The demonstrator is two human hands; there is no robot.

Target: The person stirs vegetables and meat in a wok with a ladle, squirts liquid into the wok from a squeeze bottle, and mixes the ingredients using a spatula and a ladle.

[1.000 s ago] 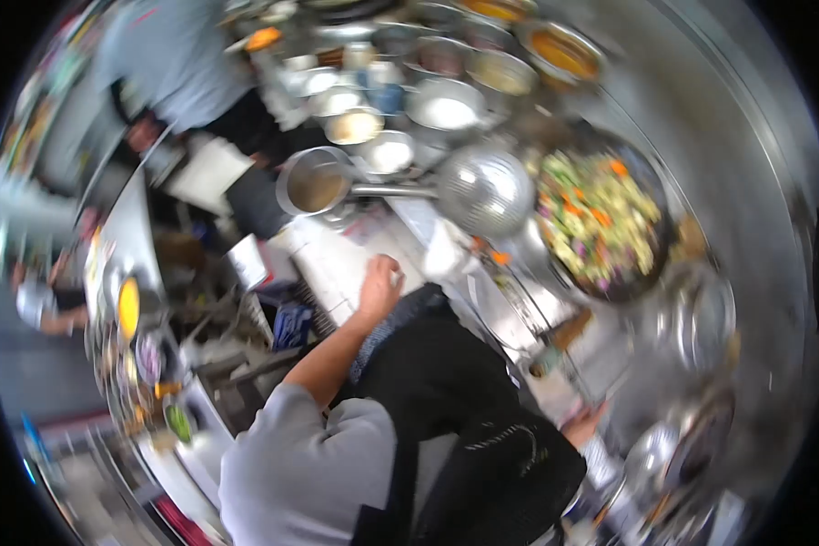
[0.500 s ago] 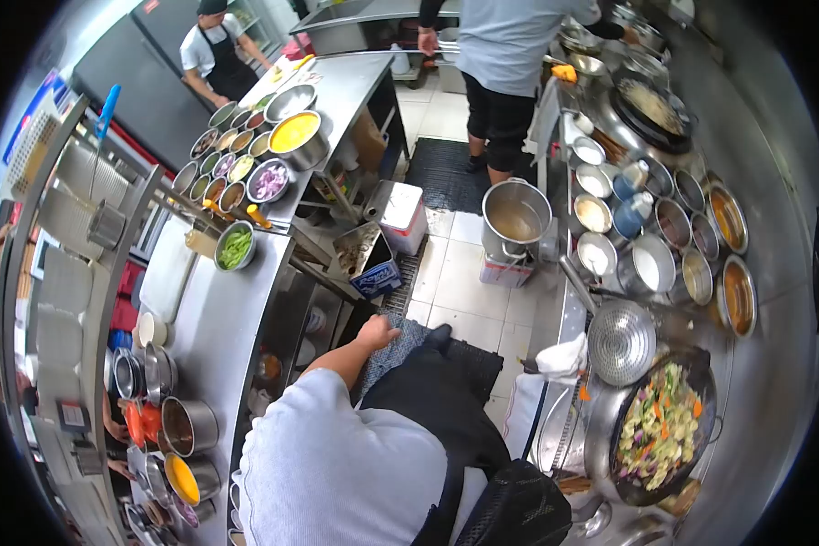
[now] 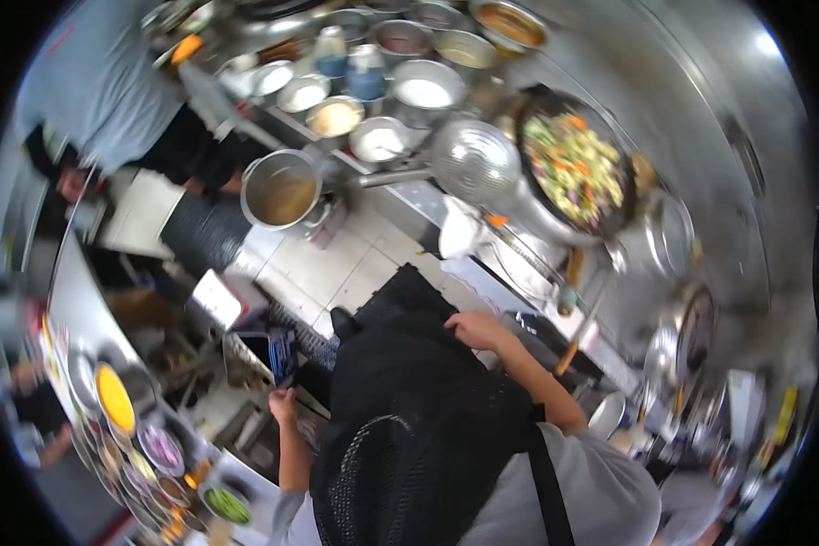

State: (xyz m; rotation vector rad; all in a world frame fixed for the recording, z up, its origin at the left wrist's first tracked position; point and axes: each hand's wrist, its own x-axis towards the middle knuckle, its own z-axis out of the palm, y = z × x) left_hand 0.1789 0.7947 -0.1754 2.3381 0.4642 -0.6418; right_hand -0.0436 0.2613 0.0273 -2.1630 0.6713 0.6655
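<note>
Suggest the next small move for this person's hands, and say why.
Probably reach the right hand toward the wooden-handled utensil: its handle points roughly toward the person, the hand shows no utensil in it, and the chopped vegetables in the wok show none either.

Light-grey short-sleeved shirt (image 3: 610,482), flat black shoulder strap (image 3: 548,487) — black mesh-patterned fabric (image 3: 364,464), dark shoe (image 3: 343,325)

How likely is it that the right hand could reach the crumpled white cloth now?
Probably yes: nothing visible stands between the right hand and the crumpled white cloth, though a forward stretch may be needed.
</note>
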